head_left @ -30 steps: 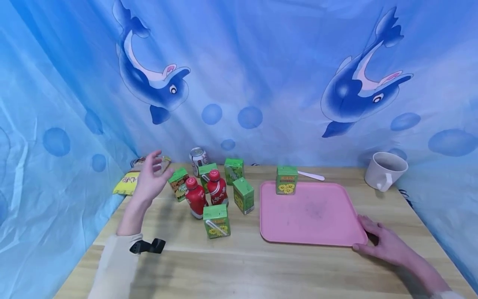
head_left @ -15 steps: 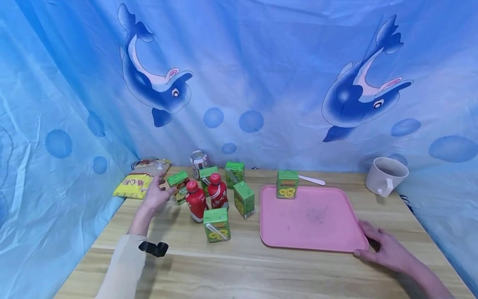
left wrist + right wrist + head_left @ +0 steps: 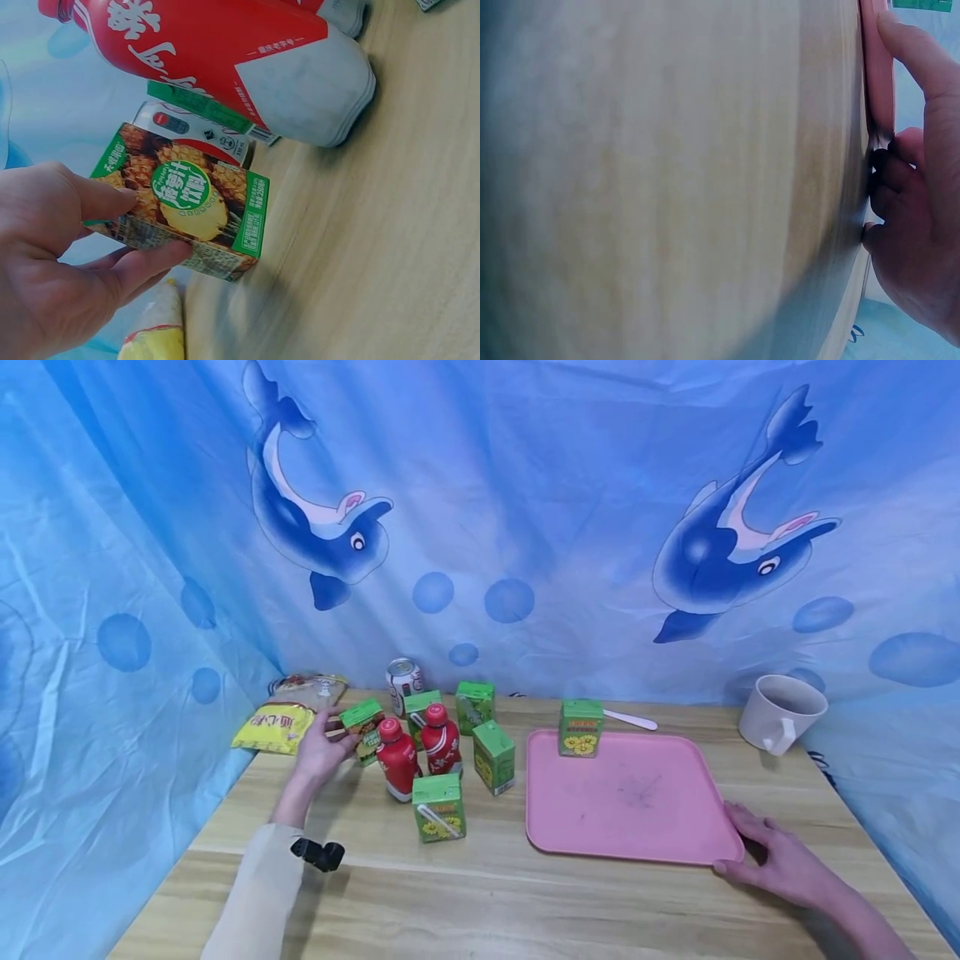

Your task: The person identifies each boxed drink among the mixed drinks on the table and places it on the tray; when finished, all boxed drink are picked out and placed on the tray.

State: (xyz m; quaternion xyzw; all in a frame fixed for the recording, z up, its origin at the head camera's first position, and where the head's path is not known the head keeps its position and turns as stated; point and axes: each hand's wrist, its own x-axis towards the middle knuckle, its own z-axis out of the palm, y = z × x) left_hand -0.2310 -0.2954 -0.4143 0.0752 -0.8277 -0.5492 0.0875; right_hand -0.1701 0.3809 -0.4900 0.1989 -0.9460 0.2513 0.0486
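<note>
A green-topped pineapple juice box (image 3: 367, 735) stands at the left of the group, pinched by my left hand (image 3: 321, 755). In the left wrist view that hand (image 3: 60, 255) has its thumb on the printed face of the box (image 3: 191, 187) and fingers on its side. My right hand (image 3: 787, 863) holds the near right corner of the pink tray (image 3: 637, 802). The right wrist view has the thumb of this hand (image 3: 926, 187) against the tray's rim (image 3: 879, 75), the other fingers bent beside it.
Two red bottles (image 3: 398, 762) and several green boxes (image 3: 438, 810) stand beside the pineapple box, with a can (image 3: 403, 681) behind. A yellow bag (image 3: 281, 727) lies left. Another green box (image 3: 581, 728) is at the tray's back edge, near a white utensil (image 3: 632, 720); a mug (image 3: 782, 712) stands right.
My left hand has come down from above the bag and moved right onto the pineapple box, gripping it. My right hand stays at the tray corner.
</note>
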